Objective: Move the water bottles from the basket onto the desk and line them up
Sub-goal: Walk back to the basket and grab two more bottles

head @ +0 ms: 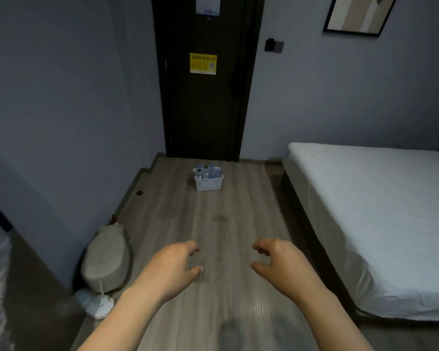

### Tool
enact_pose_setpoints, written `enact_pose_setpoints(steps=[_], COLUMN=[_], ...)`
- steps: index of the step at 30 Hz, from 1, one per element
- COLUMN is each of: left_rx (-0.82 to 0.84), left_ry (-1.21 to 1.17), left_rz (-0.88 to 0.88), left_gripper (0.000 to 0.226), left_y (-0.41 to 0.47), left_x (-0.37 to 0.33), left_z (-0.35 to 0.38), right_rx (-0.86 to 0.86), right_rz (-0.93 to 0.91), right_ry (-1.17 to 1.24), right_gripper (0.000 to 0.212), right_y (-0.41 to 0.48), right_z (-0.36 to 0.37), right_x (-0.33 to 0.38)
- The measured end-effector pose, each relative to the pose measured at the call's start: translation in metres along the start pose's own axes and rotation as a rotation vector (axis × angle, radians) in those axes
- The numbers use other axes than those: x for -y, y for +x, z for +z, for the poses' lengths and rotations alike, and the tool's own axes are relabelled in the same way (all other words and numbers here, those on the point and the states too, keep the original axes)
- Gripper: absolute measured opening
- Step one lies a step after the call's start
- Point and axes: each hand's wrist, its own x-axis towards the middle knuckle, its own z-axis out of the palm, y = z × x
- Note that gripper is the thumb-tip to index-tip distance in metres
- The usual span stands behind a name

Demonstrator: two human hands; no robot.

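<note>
A small white plastic basket (209, 184) stands on the wood floor in front of a dark door, well ahead of me. Several clear water bottles (206, 171) with blue labels stand upright inside it. My left hand (174, 266) and my right hand (276, 262) are both held out in front of me over the floor, far short of the basket. Their fingers are loosely curled and neither holds anything. A brown surface at the lower left (33, 287) may be the desk, but only its corner shows.
A bed with a white sheet (380, 214) fills the right side. A beige woven bag (107, 262) and a white round device (99, 304) lie by the left wall. The dark door (203, 97) is closed behind the basket. A strip of wood floor (213, 224) runs between me and the basket.
</note>
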Motion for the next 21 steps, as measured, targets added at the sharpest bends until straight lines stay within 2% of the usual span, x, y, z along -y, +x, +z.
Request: enact_pose_setpoints(steps=[11,18,21], left_rx=[0.031,0.082,0.079], left_ry=[-0.011,-0.047,-0.042], left_rz=[0.04,0.039,0.029], left_gripper=[0.044,0.043,0.044], left_y=[0.188,0.287,0.335], left_x=[0.064,0.09,0.099], left_z=[-0.05,-0.057,-0.058], right_rx=[-0.004,0.081,0.067], right_rz=[0.034,0.09,0.046], right_ry=[-0.042,-0.013,-0.037], right_gripper=[0.046,0.045,0.043], right_y=[0.193,0.293,0.339], right_z=[-0.025,-0.026,-0.026], right_x=[0.019,0.011,0.0])
